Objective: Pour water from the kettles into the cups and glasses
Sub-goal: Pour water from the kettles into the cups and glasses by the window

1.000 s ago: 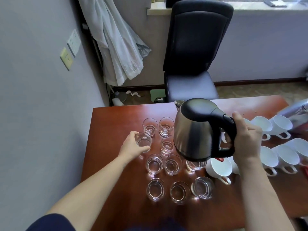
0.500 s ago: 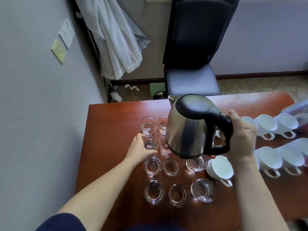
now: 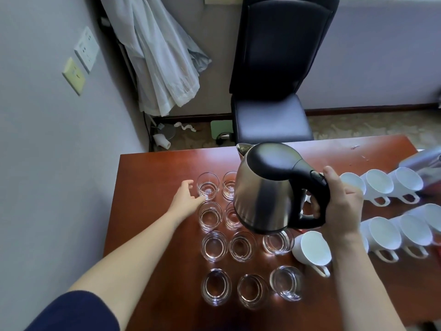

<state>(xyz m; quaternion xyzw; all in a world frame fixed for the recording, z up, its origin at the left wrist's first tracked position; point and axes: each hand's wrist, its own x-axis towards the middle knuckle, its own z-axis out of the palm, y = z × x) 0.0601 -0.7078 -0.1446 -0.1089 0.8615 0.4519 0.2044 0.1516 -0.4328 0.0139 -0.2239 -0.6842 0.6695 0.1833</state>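
My right hand [image 3: 343, 206] grips the black handle of a steel kettle [image 3: 265, 189], held above the middle of a grid of several clear glasses, spout pointing away. My left hand [image 3: 187, 201] reaches to the far-left glass [image 3: 207, 186], fingers spread and relaxed, thumb touching its base; it holds nothing. The glass just nearer [image 3: 210, 216] stands free on the wooden table [image 3: 148, 211]. Several white cups [image 3: 315, 249] lie to the right. A second kettle [image 3: 424, 161] shows only partly at the right edge.
A black office chair [image 3: 274, 91] stands behind the table's far edge. A grey wall runs close along the left, with white cloth [image 3: 164, 65] hanging in the corner. Bare tabletop lies left of the glasses and at the far right.
My left hand let go of the second-row glass and moved forward to the far-left glass. The kettle stayed raised over the glasses in my right hand.
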